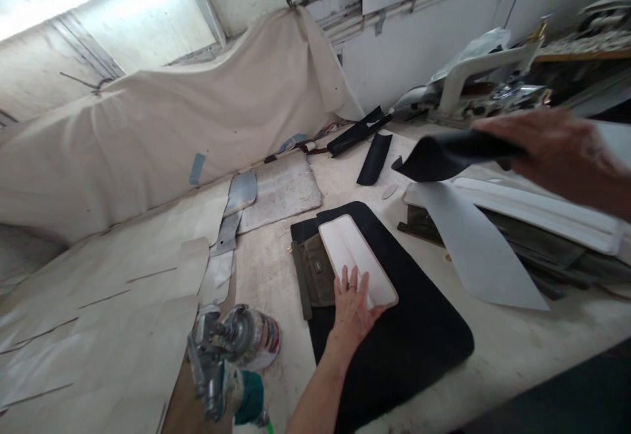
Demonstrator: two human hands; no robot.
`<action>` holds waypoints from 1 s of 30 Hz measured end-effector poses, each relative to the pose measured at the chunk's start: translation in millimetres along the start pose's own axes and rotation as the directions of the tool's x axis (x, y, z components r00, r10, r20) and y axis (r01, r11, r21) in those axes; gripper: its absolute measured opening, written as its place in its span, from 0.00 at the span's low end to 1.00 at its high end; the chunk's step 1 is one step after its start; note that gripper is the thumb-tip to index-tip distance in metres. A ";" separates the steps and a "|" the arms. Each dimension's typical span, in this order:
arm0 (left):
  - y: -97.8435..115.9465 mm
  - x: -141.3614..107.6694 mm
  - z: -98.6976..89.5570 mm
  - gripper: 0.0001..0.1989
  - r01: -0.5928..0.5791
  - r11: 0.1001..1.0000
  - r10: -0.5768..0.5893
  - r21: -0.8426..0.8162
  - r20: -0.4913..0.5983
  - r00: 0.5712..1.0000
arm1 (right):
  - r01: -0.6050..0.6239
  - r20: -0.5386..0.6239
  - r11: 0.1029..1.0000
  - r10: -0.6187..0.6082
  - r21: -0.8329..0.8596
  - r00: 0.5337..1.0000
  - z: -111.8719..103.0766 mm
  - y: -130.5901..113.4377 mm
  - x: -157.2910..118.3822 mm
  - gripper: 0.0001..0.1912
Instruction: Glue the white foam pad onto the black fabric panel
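Observation:
My left hand (352, 306) lies with fingers spread on a white rounded panel (342, 237), which has a thin brown edge. Under the panel is an olive-green fabric piece (315, 266) with a small label and a zip-like strip along its side. Both rest on a large black sheet (419, 329) with rounded corners. Raised at the right, my right hand (557, 148) grips a curled black sheet (438, 158) by its edge; the hand is blurred. Below the curled sheet, a long white strip (478, 250) slants across other pieces.
A spray gun (231, 342) with a cup stands left of the black sheet. Two curled black pieces (374, 158) lie farther back. Stacked olive pieces (547, 243) sit at right, near a sewing machine (458, 82). Cream sheets (113, 315) cover the left side; a draped cloth (197, 112) hangs behind.

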State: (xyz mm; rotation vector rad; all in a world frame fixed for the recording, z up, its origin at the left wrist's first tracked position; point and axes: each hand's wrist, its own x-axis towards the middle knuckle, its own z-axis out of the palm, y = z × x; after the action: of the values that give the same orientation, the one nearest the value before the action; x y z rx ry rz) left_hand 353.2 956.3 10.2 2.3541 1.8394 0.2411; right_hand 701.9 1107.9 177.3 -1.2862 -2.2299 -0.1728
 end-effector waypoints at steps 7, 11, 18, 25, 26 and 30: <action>7.2 3.1 21.4 0.30 0.195 0.973 -0.185 -0.128 0.082 0.979 | 0.095 0.380 0.995 -0.100 0.030 0.920 103.8 7.6 -91.6 0.28; -6.8 2.3 10.2 0.33 0.342 0.855 -0.361 -0.391 0.027 0.932 | 0.072 0.443 0.991 -0.114 0.112 0.889 111.8 -47.2 -133.7 0.28; -18.7 11.7 16.7 0.39 0.514 0.448 -0.676 -0.731 0.099 0.730 | 0.008 0.463 0.958 -0.145 0.286 0.874 166.2 -224.8 -184.9 0.28; -23.3 16.5 -5.6 0.41 0.263 0.043 -0.676 -0.964 0.166 0.718 | -0.090 0.397 0.996 0.072 0.026 0.915 197.4 -269.5 -201.2 0.35; -27.8 19.2 -15.1 0.40 0.214 -0.026 -0.680 -0.977 0.174 0.712 | -0.110 0.410 0.994 0.093 0.020 0.907 196.9 -270.4 -200.6 0.35; -52.0 31.1 -60.9 0.24 0.027 -0.290 -0.665 -0.957 0.222 0.714 | -0.178 0.468 0.984 0.157 -0.001 0.869 195.0 -277.8 -193.6 0.35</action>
State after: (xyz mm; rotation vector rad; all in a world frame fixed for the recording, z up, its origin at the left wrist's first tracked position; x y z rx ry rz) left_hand 298.3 999.9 59.8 0.4180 1.2982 1.5485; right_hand 468.2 885.4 -43.1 -1.6251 -2.4740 0.2819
